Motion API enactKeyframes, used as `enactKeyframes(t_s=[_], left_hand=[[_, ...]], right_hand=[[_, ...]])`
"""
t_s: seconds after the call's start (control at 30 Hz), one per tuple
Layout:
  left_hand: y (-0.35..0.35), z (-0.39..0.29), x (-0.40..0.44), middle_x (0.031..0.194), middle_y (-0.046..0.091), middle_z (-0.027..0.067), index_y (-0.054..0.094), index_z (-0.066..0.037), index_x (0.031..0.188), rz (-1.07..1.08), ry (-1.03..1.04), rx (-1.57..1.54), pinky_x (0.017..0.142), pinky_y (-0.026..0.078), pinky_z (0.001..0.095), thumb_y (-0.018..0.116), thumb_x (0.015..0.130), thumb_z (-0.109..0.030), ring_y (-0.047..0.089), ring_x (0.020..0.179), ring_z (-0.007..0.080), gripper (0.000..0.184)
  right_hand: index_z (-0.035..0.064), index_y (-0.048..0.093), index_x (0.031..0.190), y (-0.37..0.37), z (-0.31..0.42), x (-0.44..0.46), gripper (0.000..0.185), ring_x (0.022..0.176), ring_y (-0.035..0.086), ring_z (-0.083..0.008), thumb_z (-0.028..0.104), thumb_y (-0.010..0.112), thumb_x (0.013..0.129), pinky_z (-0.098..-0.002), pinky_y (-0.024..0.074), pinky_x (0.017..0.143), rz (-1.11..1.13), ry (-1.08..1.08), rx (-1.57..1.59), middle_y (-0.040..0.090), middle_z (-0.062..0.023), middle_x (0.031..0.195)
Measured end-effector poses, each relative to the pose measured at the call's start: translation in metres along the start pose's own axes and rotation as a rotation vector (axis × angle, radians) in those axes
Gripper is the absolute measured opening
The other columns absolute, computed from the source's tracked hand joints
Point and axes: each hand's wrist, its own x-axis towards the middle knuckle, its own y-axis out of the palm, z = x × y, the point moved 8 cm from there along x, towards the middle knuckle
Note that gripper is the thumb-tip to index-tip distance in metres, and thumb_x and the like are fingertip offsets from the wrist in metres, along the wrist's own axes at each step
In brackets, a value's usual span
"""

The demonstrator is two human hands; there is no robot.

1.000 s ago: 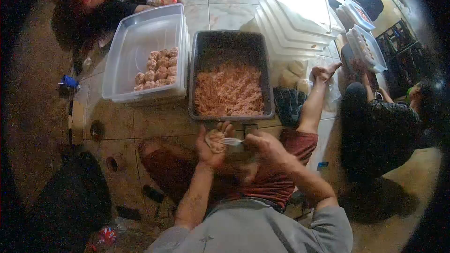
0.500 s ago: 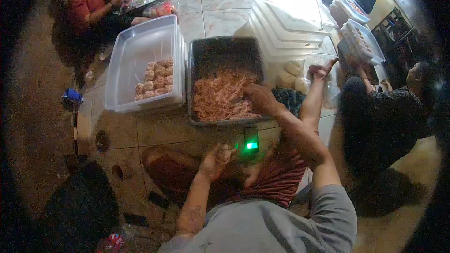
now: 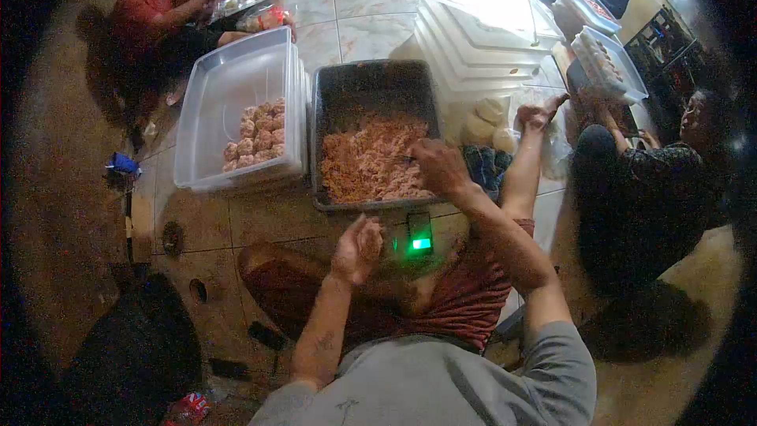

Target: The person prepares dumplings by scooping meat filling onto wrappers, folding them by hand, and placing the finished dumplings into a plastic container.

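A dark grey tub (image 3: 317, 138) holds a mass of pinkish minced meat mixture (image 3: 363, 159). Over the tub's right side, my right hand (image 3: 441, 167) is closed around a thin spoon-like utensil (image 3: 407, 159), its tip at the meat. My left hand (image 3: 353, 256) is held palm up in front of the tub, fingers curled about what looks like a lump of the meat mixture (image 3: 370, 240). A clear plastic container (image 3: 229, 95) to the left of the tub bears several rounded meatballs (image 3: 262, 134) on its right side.
A small scale with a lit green display (image 3: 422, 244) sits on the tiled floor before the tub. Stacked translucent containers (image 3: 465, 63) stand behind right, near pale bagged lumps (image 3: 485, 122). One person (image 3: 150, 16) sits at far left, another (image 3: 646, 181) at right beside filled containers (image 3: 607, 67).
My left hand has risen slightly toward the tub and its fingers have loosened from a tighter fist. My right hand stays over the meat, shifted only a little.
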Motion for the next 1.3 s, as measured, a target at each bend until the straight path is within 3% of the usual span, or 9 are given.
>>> enactKeyframes(t_s=[0.17,0.23,0.33,0.43,0.67,0.73,0.93,1.17,1.3], left_hand=[[-0.008,0.013,-0.029,0.095,0.067,0.0089,0.048,0.001,0.135,-0.251,-0.035,0.085,0.078,0.054,0.0321,0.056,0.098,-0.043,0.064,0.084,0.0156,0.058],[-0.003,0.013,-0.025,0.107,0.069,0.0165,0.05,0.003,0.129,0.07,-0.059,-0.177,0.073,0.061,0.0347,0.053,0.098,-0.044,0.069,0.088,0.0235,0.056],[0.015,-0.013,-0.021,0.118,0.065,0.0219,0.05,0.003,0.131,0.162,-0.011,-0.318,0.096,0.053,0.0486,0.051,0.098,-0.047,0.064,0.108,0.0305,0.06],[0.046,-0.037,-0.003,0.122,0.061,0.0225,0.041,0.006,0.139,0.207,0.103,-0.369,0.098,0.048,0.0492,0.051,0.097,-0.052,0.058,0.113,0.0378,0.073],[0.061,-0.051,0.023,0.126,0.06,0.0221,0.051,0.004,0.131,0.24,0.258,-0.399,0.098,0.048,0.0523,0.049,0.098,-0.051,0.059,0.112,0.0386,0.065],[0.043,-0.044,0.024,0.125,0.061,0.0213,0.051,0.004,0.131,0.516,0.23,-0.634,0.096,0.049,0.0513,0.047,0.098,-0.051,0.061,0.108,0.0355,0.064],[0.042,-0.043,-0.001,0.113,0.064,0.0196,0.053,0.004,0.127,0.079,0.425,-0.482,0.094,0.049,0.05,0.046,0.098,-0.054,0.06,0.107,0.0333,0.064],[0.041,-0.034,-0.014,0.126,0.056,0.0226,0.043,0.006,0.133,0.351,0.186,-0.554,0.104,0.044,0.0505,0.048,0.098,-0.052,0.056,0.114,0.0373,0.068],[0.005,-0.015,-0.012,0.128,0.056,0.0241,0.043,0.005,0.132,0.017,0.132,-0.331,0.098,0.049,0.0487,0.048,0.098,-0.05,0.059,0.113,0.036,0.065]], right_hand=[[0.0117,0.065,0.104,0.075,0.006,0.014,0.023,0.112,0.059,-0.0292,0.006,0.064,0.082,-0.0462,0.0459,0.092,-0.212,-0.429,-0.289,0.065,-0.0097,0.11],[0.0111,0.065,0.104,0.053,0.007,0.023,0.023,0.11,0.06,-0.0289,0.007,0.066,0.081,-0.0452,0.0432,0.095,0.401,-0.135,-0.108,0.065,-0.0088,0.109],[0.0102,0.064,0.105,-0.003,0.019,0.005,0.027,0.106,0.062,-0.029,0.003,0.067,0.079,-0.0434,0.0473,0.087,0.187,-0.136,0.107,0.065,-0.0104,0.108],[0.0082,0.063,0.102,-0.032,0.018,-0.019,0.028,0.097,0.063,-0.0323,0.0,0.068,0.076,-0.0414,0.0504,0.077,-0.097,-0.099,0.488,0.064,-0.0128,0.103],[0.0066,0.054,0.109,-0.007,0.084,-0.093,0.033,0.089,0.061,-0.0393,0.0,0.064,0.078,-0.0453,0.0511,0.076,-0.166,-0.241,0.435,0.058,-0.0182,0.103],[0.0071,0.051,0.109,-0.021,0.098,-0.092,0.032,0.091,0.059,-0.0437,0.001,0.061,0.079,-0.0495,0.0498,0.077,0.06,0.129,0.299,0.055,-0.0203,0.103],[0.0077,0.05,0.107,-0.011,0.114,-0.102,0.03,0.092,0.056,-0.0448,0.003,0.061,0.079,-0.0501,0.0484,0.074,0.053,0.1,0.444,0.052,-0.0191,0.096],[0.0123,0.054,0.114,-0.013,0.101,-0.105,0.036,0.093,0.063,-0.0375,0.01,0.064,0.08,-0.0464,0.0546,0.073,0.147,0.038,0.237,0.056,-0.0161,0.103],[0.0109,0.056,0.114,0.02,0.081,-0.11,0.038,0.096,0.061,-0.041,0.01,0.069,0.078,-0.0482,0.0534,0.076,0.213,0.032,0.463,0.056,-0.0169,0.104]])
